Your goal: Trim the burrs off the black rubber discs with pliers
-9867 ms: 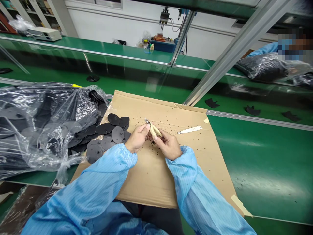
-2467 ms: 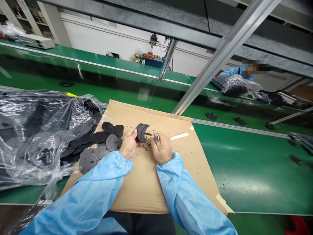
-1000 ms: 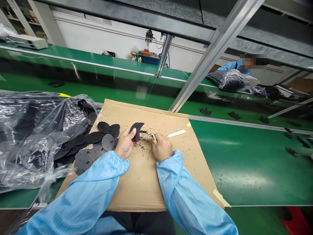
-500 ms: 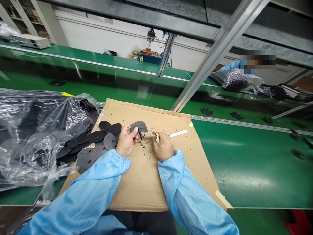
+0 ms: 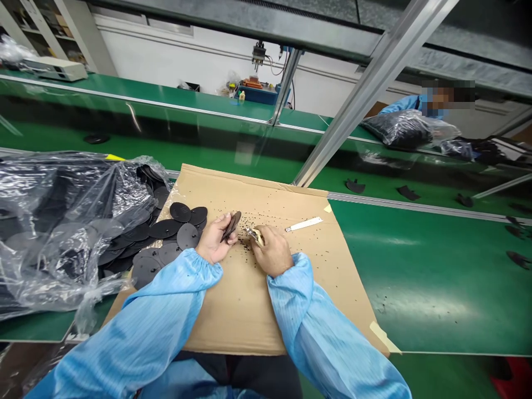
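Observation:
My left hand (image 5: 216, 239) is closed on a dark plastic piece (image 5: 233, 224), turned nearly edge-on over the cardboard sheet (image 5: 233, 310). Just to its right, my right hand (image 5: 272, 249) grips a pair of small pliers (image 5: 253, 235) with pale handles. The metal jaws point left, close to the piece; whether they touch it I cannot tell. Tiny black scraps (image 5: 246, 256) lie scattered on the cardboard beneath and around both hands. Beside my left hand spreads a pile of black oval discs (image 5: 165, 229), some with small pegs.
A clear plastic bag (image 5: 66, 221) of discs fills the left side. A white-handled knife (image 5: 305, 224) lies on the cardboard. Dark curved pieces (image 5: 408, 193) sit on the green surface at right. A metal post (image 5: 353, 111) rises beyond the cardboard. Another person in a blue sleeve (image 5: 401, 104) is at back right.
My left hand has tilted the dark piece from broad side to nearly edge-on. My right hand has brought the pliers left, closer to it. The view has shifted slightly.

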`<state>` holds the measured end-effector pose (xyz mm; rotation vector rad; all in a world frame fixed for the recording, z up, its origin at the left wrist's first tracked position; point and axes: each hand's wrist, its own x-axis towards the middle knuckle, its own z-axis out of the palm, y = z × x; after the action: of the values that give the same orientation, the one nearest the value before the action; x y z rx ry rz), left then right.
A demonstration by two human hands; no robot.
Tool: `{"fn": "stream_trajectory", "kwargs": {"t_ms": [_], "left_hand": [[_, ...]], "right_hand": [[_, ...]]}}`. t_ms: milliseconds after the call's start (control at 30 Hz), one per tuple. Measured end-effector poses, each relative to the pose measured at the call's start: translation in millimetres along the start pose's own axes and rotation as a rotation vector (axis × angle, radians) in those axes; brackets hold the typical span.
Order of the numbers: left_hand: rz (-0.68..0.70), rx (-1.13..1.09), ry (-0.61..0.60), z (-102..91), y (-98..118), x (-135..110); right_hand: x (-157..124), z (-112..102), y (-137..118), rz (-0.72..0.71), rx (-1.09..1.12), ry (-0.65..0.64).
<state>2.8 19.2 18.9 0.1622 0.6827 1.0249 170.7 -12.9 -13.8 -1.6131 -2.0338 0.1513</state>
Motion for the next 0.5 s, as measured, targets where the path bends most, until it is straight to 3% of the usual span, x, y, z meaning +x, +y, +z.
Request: {"fn": "stream_trajectory", "kwargs": {"t_ms": [167, 500], "left_hand": [[-0.023, 0.081, 0.005, 3.5, -0.2, -2.7], [0.002, 0.118, 0.003, 2.4, -4.3, -0.7]], "right_hand": [[-3.3, 0.4, -5.6, -0.069, -0.037, -0.04], [-2.4, -4.7, -8.7, 0.072, -0.015, -0.277]]}}
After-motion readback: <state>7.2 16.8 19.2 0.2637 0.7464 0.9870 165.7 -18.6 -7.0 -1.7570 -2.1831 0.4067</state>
